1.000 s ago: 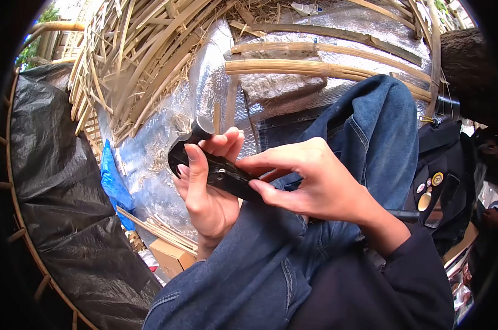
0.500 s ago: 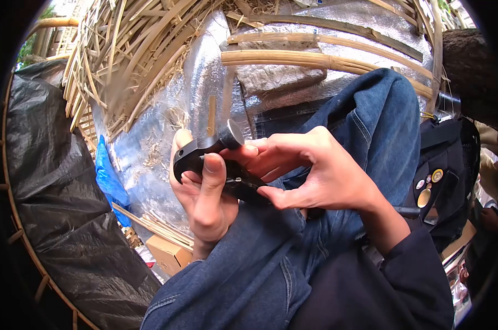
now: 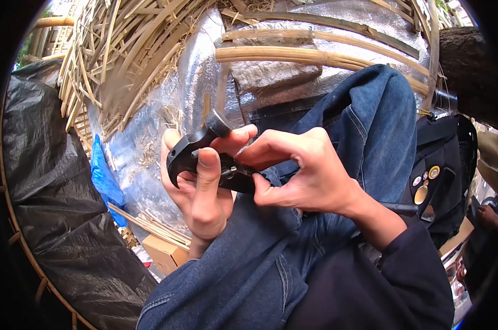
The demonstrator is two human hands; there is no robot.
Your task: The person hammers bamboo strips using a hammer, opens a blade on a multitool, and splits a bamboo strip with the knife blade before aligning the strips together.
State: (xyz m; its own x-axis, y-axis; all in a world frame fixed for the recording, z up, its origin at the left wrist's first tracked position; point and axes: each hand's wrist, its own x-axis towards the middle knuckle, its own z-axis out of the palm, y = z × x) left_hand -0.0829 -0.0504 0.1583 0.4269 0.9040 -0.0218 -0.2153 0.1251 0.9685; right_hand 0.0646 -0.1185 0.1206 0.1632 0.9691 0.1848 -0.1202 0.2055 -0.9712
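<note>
A black, palm-sized tool (image 3: 189,149) with a curved end and a round, flat-topped knob is held above my lap; its exact kind is unclear. My left hand (image 3: 202,203) is closed around it from below and the left, the thumb up along its near side. At the tool's right end, my right hand (image 3: 312,176) grips with thumb and fingertips. Small shiny metal parts show in the gap between the hands. My fingers hide much of the underside. Below lie my jeans (image 3: 243,253).
Split bamboo strips (image 3: 144,55) pile up at the upper left. Longer bamboo slats (image 3: 293,55) lie over silver foil sheeting at the top. A blue plastic bag (image 3: 105,176), a cardboard box (image 3: 163,253) and dark tarp (image 3: 51,181) are leftward; a black bag (image 3: 436,165) with badges is rightward.
The tool has tilted, its knob end now higher and turned slightly left. My right fingers have separated a little from the knob, showing more of the metal parts. The view has shifted slightly.
</note>
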